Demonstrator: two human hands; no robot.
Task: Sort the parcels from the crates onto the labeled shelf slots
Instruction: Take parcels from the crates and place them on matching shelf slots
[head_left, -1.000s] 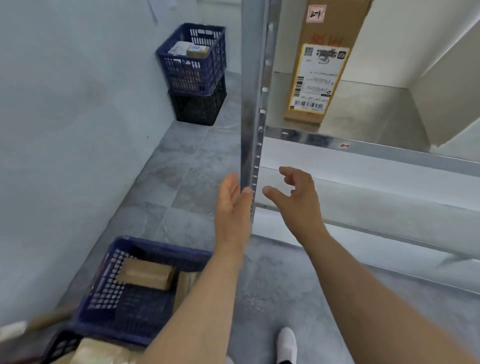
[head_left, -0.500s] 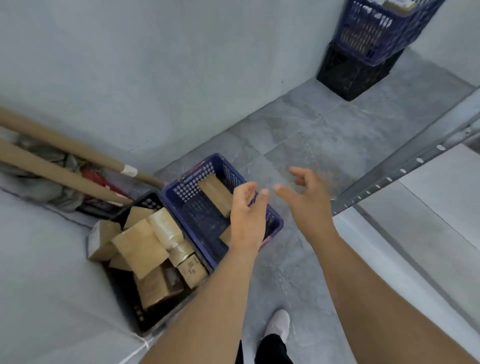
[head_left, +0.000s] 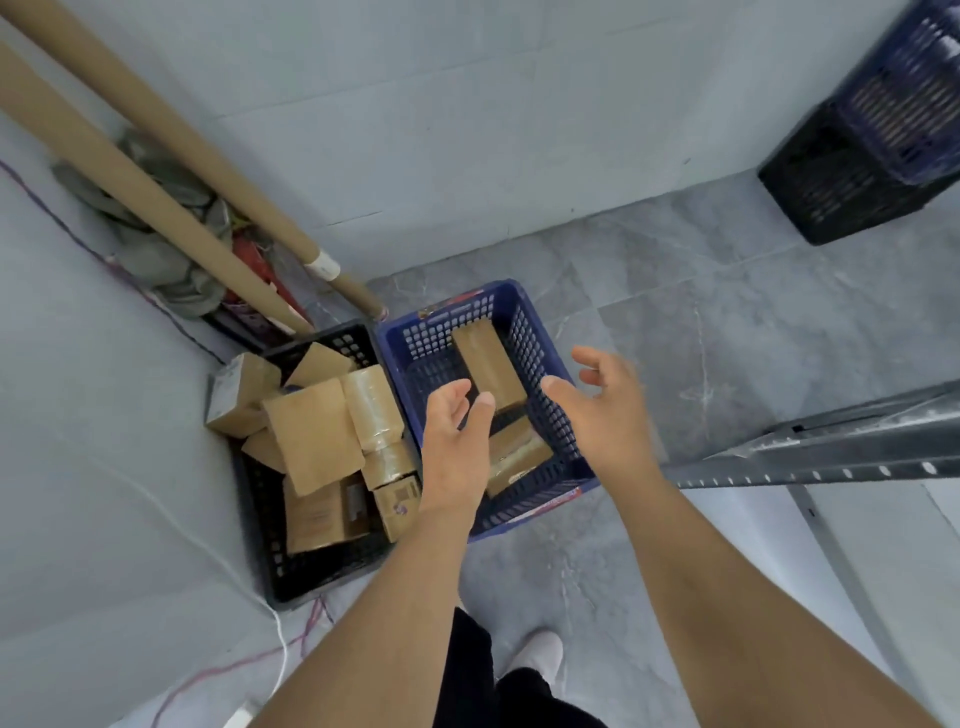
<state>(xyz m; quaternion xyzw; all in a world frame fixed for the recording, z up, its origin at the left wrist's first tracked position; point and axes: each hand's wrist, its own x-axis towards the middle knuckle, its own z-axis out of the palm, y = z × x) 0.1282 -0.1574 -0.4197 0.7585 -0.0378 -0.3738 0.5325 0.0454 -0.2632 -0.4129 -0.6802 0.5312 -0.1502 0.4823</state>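
Brown, tape-wrapped cardboard is what I am after. A long parcel (head_left: 485, 371) lies flat on the floor of the blue crate (head_left: 530, 338), and a second parcel (head_left: 519, 454) lies at an angle nearer me in the same crate.

Both hands hover above them, holding nothing. The left hand (head_left: 457, 441) is turned palm-inward with its fingers straight and relaxed. The right hand (head_left: 608, 415) has thumb and fingers spread apart. They face each other across the long parcel, which I read as lining up a two-handed pick, one palm for each long side. I see neither hand touching cardboard, though the left hand hides part of the crate floor.

Just beside the blue crate on its left, a black crate (head_left: 311, 577) is heaped with more boxes (head_left: 311, 436), so I judge most of the sorting lies ahead. To the right a grey shelf upright (head_left: 831, 452) crosses my view. The slots and their labels are out of sight, so I cannot say where this parcel belongs.

Cardboard tubes (head_left: 156, 150) lean in the corner, and two stacked crates (head_left: 841, 176) sit well apart along the wall.
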